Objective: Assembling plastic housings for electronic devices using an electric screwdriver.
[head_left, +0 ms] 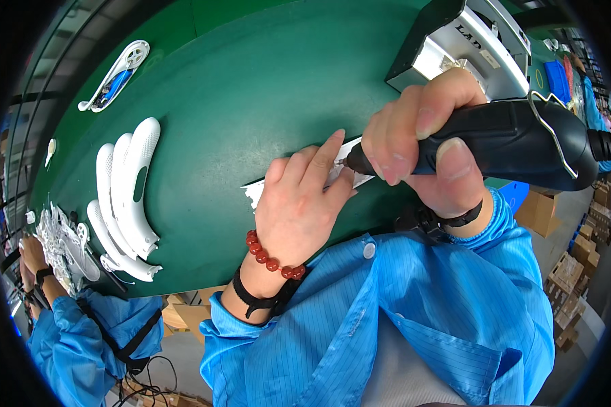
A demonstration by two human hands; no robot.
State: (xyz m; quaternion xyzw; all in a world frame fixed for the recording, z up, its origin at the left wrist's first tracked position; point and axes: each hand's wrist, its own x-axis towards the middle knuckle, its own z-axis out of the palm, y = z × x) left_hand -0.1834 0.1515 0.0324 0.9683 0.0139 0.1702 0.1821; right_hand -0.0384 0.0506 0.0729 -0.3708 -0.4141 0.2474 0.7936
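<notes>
My right hand (431, 132) is wrapped round a black electric screwdriver (509, 139) with a wire hanging loop, held almost level. Its tip points left and down at a long white plastic part (256, 192) lying on the green table. My left hand (302, 183) holds this part down, with index finger and thumb on either side of the driver's tip. Most of the part's middle lies hidden under that hand. Any screw at the tip is too small to make out.
Several curved white shells (134, 183) lie at the left. Beyond them is a white housing (117, 76) with a blue piece inside. A grey and black metal box (465, 51) stands at the far right. At lower left a co-worker's hands (34, 256) are beside piled white parts (61, 237).
</notes>
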